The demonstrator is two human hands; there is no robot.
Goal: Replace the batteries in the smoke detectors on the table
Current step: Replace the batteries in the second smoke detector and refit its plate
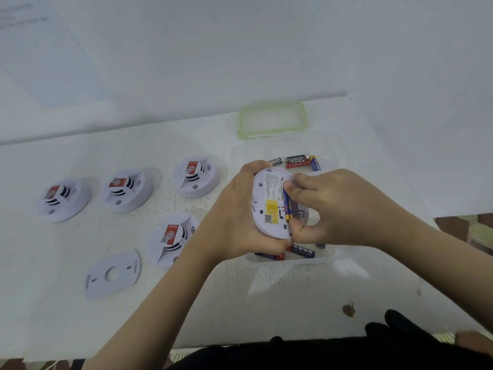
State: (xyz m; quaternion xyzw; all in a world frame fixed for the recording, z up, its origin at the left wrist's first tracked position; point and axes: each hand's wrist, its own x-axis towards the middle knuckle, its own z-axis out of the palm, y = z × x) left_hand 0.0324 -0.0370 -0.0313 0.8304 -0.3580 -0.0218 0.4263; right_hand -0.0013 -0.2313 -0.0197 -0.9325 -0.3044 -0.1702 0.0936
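A white table (266, 303), speckled with small dark marks, is seen. Three white smoke detectors (128, 190) are set on it face up in a row at the left. A fourth detector (173, 237) is placed nearer, just beside a flat mounting plate (113, 275). A clear plastic box (293, 261) is stood at the right, with a green-rimmed lid (272, 120) laid behind it. A brown scrap (349, 309) is found near the front edge.
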